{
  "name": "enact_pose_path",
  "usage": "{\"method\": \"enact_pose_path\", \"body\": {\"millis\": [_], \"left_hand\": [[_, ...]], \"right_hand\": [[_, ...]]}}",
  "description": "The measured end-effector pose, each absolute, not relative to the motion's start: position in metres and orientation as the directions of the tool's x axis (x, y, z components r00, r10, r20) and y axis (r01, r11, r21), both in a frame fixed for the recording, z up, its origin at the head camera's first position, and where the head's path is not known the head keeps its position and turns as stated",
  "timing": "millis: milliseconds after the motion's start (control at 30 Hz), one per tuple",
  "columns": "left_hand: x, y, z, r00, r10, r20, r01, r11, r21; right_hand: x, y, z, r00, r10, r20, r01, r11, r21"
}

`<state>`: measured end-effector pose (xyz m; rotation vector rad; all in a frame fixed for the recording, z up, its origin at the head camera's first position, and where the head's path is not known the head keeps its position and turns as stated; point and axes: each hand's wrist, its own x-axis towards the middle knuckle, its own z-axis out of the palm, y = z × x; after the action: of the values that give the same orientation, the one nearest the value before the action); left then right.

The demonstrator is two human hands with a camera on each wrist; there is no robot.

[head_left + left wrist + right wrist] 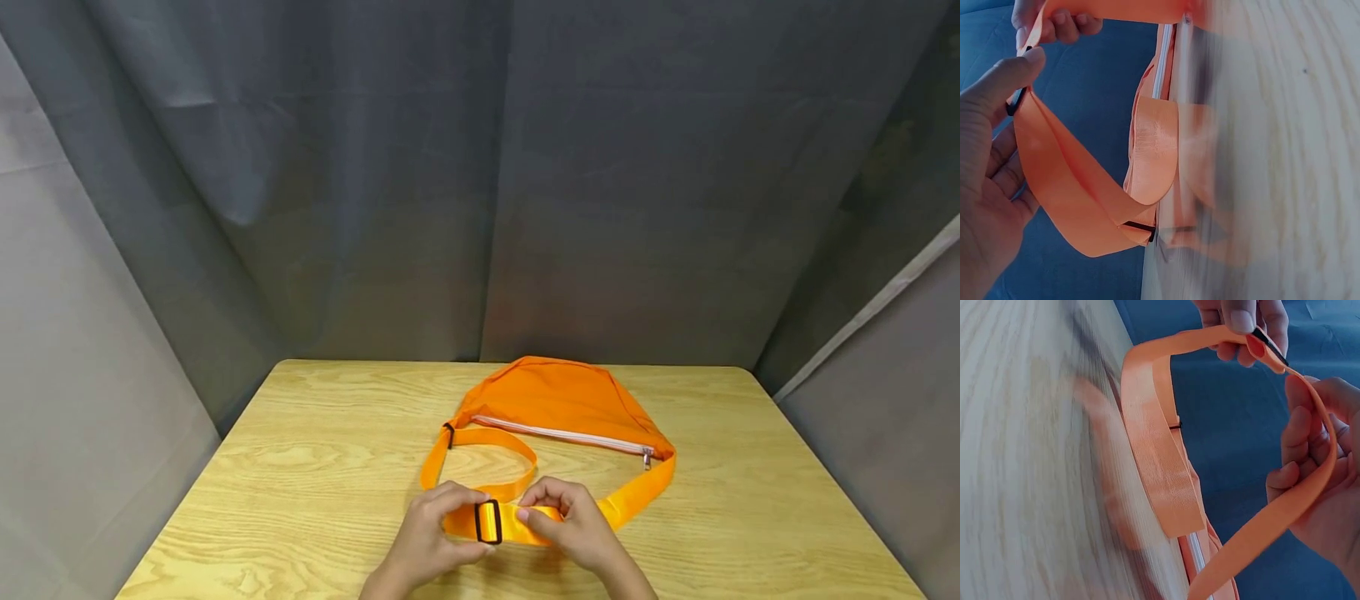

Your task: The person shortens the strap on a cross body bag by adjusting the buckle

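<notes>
An orange bag (558, 396) with a white zipper lies on the wooden table, its orange strap (637, 497) looping toward the person. At the near side the left hand (429, 537) pinches a black slide buckle (488, 522) between thumb and fingers, with strap webbing threaded through it. Just right of the buckle, the right hand (573, 529) pinches the strap between thumb and index finger. In the left wrist view the left thumb presses on the edge of the buckle (1017, 100). The right wrist view shows the strap (1260, 544) running across the right palm.
A smaller black strap ring (449, 435) sits near the bag's left corner, beside a curled loop of strap (525, 458). The metal zipper pull (647, 458) is at the bag's right end. Grey curtains (390, 183) surround the wooden table (300, 483) at the back and sides.
</notes>
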<state>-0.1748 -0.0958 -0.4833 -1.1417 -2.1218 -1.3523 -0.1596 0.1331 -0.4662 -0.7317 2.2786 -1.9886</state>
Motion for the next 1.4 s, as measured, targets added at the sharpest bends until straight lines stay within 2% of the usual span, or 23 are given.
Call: {"method": "enact_pose_path", "body": {"millis": [267, 467, 900, 1167, 1400], "left_hand": [[-0.173, -0.095, -0.481, -0.56, 0.436, 0.705, 0.82, 0.166, 0.548], [-0.172, -0.094, -0.479, -0.557, 0.456, 0.694, 0.815, 0.141, 0.562], [-0.171, -0.092, -0.482, -0.547, 0.457, 0.702, 0.824, 0.144, 0.548], [-0.171, -0.094, -0.479, -0.535, 0.447, 0.717, 0.833, 0.138, 0.536], [-0.171, -0.094, -0.478, -0.532, 0.449, 0.718, 0.832, 0.119, 0.542]], "right_hand": [[-0.16, 0.133, -0.466, -0.885, -0.387, 0.257, -0.315, 0.094, -0.944], [-0.162, 0.132, -0.473, -0.848, -0.444, 0.291, -0.319, -0.012, -0.948], [-0.158, 0.121, -0.473, -0.842, -0.449, 0.299, -0.265, -0.138, -0.954], [-0.159, 0.135, -0.469, -0.861, -0.452, 0.234, -0.271, 0.017, -0.962], [-0.16, 0.137, -0.474, -0.863, -0.444, 0.24, -0.27, 0.004, -0.963]]}}
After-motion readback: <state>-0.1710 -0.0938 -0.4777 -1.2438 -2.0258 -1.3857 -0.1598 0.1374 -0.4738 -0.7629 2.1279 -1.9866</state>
